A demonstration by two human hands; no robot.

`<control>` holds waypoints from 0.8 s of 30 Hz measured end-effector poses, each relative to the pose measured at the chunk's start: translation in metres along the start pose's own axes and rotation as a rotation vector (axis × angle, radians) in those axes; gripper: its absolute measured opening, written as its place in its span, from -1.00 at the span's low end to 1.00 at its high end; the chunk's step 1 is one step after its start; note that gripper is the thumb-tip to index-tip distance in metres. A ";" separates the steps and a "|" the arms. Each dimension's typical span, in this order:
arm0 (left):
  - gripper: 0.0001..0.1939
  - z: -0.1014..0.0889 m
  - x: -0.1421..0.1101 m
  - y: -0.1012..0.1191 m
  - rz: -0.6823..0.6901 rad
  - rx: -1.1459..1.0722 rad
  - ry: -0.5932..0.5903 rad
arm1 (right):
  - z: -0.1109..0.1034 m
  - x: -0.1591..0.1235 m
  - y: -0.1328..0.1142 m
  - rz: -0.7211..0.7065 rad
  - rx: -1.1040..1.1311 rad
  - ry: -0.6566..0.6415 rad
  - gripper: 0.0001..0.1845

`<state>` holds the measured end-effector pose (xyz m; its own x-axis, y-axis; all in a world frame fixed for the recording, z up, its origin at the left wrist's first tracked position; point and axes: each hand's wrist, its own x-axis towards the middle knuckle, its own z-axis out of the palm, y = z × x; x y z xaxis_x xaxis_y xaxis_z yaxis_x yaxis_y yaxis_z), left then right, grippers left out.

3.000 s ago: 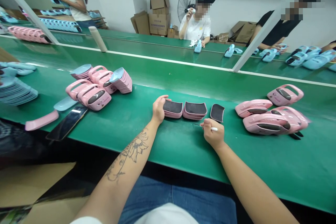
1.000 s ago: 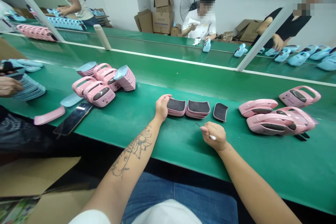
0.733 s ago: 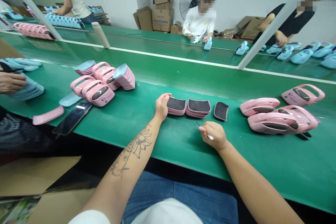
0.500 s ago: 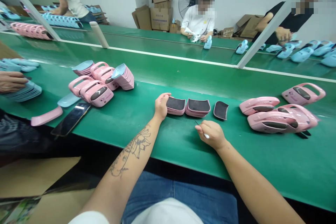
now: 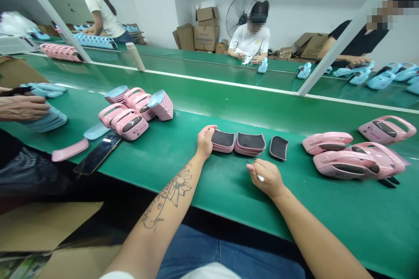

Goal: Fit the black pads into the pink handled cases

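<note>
My left hand (image 5: 205,144) grips the left end of a stack of curved pink pieces (image 5: 223,141) whose top is a dark grey pad. A second stack of pink pieces (image 5: 250,144) sits right beside it. Farther right, a single curved piece (image 5: 279,148) lies apart, dark side up. My right hand (image 5: 266,177) is closed around a slim tool with a white handle (image 5: 260,178). The tool's thin dark tip pokes out toward the second stack without touching it. Most of the tool is hidden in my fist.
Pink handled housings lie at right (image 5: 360,161) and left (image 5: 131,124), the left ones near stacked pink pieces (image 5: 163,105) and a phone (image 5: 98,153). A neighbour's hand (image 5: 24,107) touches blue pieces at far left. A white divider (image 5: 196,79) crosses behind; co-workers sit beyond.
The view has tilted up, so everything sits lower in the picture. My hands keep nearly the same places beside the stacks. The dark-shirted co-worker's hand has lowered to the blue parts.
</note>
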<state>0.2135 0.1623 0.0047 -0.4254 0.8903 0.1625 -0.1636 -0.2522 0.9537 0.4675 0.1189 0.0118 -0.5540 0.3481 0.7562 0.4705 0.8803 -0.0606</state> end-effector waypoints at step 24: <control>-0.60 0.000 0.001 -0.001 0.000 0.013 -0.007 | -0.001 -0.007 0.007 0.536 0.112 0.173 -0.42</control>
<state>0.2130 0.1631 0.0040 -0.4193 0.8929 0.1639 -0.1523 -0.2471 0.9569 0.4752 0.1222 0.0067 -0.1328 0.7056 0.6961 0.5740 0.6273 -0.5263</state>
